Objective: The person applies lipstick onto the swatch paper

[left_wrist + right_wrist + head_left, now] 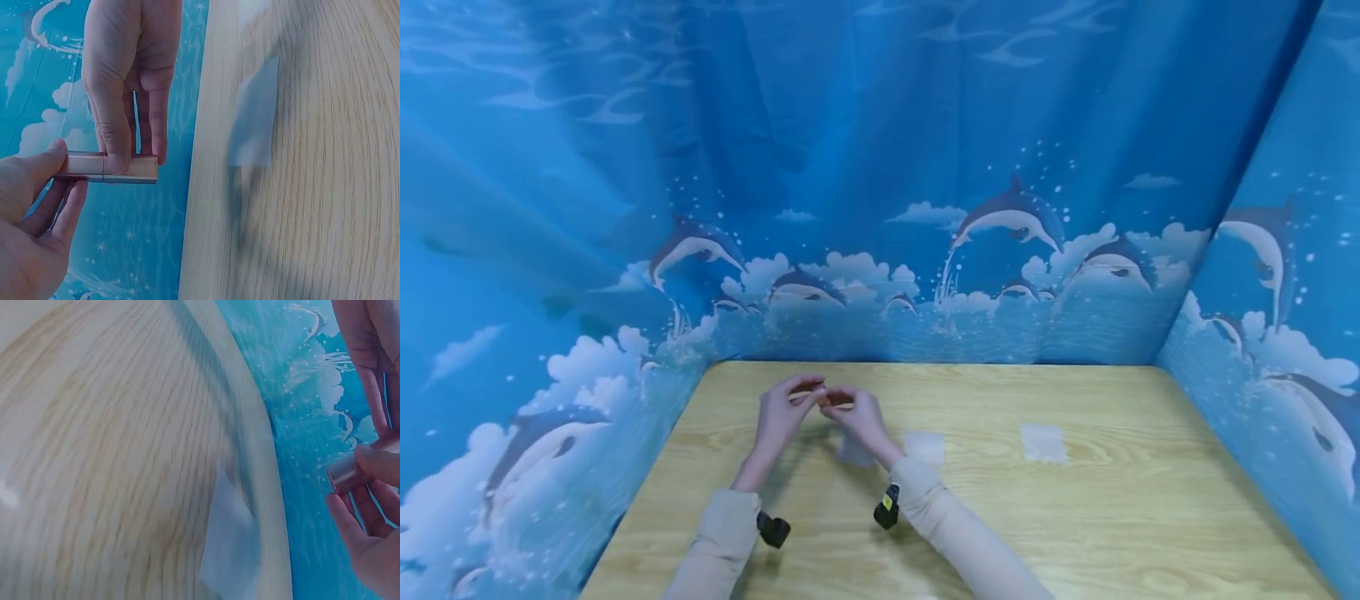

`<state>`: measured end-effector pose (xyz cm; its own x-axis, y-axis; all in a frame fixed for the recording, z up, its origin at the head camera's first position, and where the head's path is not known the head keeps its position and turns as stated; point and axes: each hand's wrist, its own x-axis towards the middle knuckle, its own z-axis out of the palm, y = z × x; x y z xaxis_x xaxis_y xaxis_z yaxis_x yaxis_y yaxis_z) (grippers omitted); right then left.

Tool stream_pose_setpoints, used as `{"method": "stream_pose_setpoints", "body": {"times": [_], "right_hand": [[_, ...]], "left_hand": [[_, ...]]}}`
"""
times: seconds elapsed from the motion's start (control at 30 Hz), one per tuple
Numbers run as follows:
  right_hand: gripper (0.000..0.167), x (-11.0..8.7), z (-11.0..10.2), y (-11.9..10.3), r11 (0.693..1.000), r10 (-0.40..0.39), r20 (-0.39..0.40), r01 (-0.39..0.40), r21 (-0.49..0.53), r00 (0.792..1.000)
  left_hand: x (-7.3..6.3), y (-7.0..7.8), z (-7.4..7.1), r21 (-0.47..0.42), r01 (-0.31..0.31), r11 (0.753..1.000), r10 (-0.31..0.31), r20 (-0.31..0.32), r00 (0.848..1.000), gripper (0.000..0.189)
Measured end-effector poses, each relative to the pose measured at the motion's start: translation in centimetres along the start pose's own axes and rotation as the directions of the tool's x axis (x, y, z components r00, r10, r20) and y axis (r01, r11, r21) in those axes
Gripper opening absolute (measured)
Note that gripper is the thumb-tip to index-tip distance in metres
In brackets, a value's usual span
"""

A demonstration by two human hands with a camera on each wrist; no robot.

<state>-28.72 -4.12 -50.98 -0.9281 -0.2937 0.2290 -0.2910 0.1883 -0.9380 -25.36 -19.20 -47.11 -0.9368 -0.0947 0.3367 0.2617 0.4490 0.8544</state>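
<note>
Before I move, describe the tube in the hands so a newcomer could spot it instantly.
Find the wooden table below the dolphin curtain; toward the table's far left, the left hand and right hand nearly meet. Pinched between them is a short, shiny, coppery tube, held in the air, unlike the flat pale squares lying on the wood.

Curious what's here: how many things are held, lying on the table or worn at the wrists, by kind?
Shiny copper-coloured cylindrical tube: 1
Thin whitish squarish sheets: 3
Small black boxy wrist cameras: 2
Total: 6
</note>
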Motion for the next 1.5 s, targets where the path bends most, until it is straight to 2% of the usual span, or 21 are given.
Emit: {"method": "stream_pose_setpoints", "body": {"times": [0.17, 0.43, 0.7, 1.0, 1.23, 1.27, 1.5], "right_hand": [[0.028, -0.6, -0.8, 0.0, 1.000, 0.000, -0.015, 0.000, -0.013, 1.000], [0.028, -1.6, -3.0, -0.7, 0.999, -0.005, -0.033, 0.004, -0.034, 0.999], [0.030, -2.7, -5.4, -1.3, 0.997, -0.035, -0.051, 0.031, -0.067, 0.998], [0.029, -3.8, -7.6, -1.5, 0.994, -0.069, -0.104, 0.060, -0.089, 0.992], [0.027, -4.8, -9.4, -1.8, 0.994, -0.049, -0.114, 0.038, -0.098, 0.992], [0.027, -4.9, -9.7, -1.8, 0.994, -0.045, -0.117, 0.033, -0.103, 0.992], [0.028, -6.1, -11.5, -2.0, 0.995, -0.050, -0.129, 0.038, -0.095, 0.990]], "left_hand": [[-0.2, 0.7, 0.6, -0.003, 0.001, 1.000, -0.001, 0.029, 1.000, 0.027], [-0.2, 1.9, 1.9, -0.044, -0.044, 0.998, 0.046, 0.046, 0.998, 0.025], [-0.3, 3.2, 3.1, -0.121, -0.067, 0.990, 0.073, 0.043, 0.996, 0.025], [-0.6, 4.0, 4.6, -0.228, -0.068, 0.971, 0.084, 0.061, 0.995, 0.027], [-1.8, 7.6, 4.4, -0.253, -0.056, 0.966, 0.083, 0.095, 0.992, 0.025], [-1.9, 7.6, 4.5, -0.259, -0.065, 0.964, 0.093, 0.098, 0.991, 0.024], [-1.6, 4.9, 6.6, -0.311, -0.066, 0.948, 0.105, 0.112, 0.988, 0.025]]}}
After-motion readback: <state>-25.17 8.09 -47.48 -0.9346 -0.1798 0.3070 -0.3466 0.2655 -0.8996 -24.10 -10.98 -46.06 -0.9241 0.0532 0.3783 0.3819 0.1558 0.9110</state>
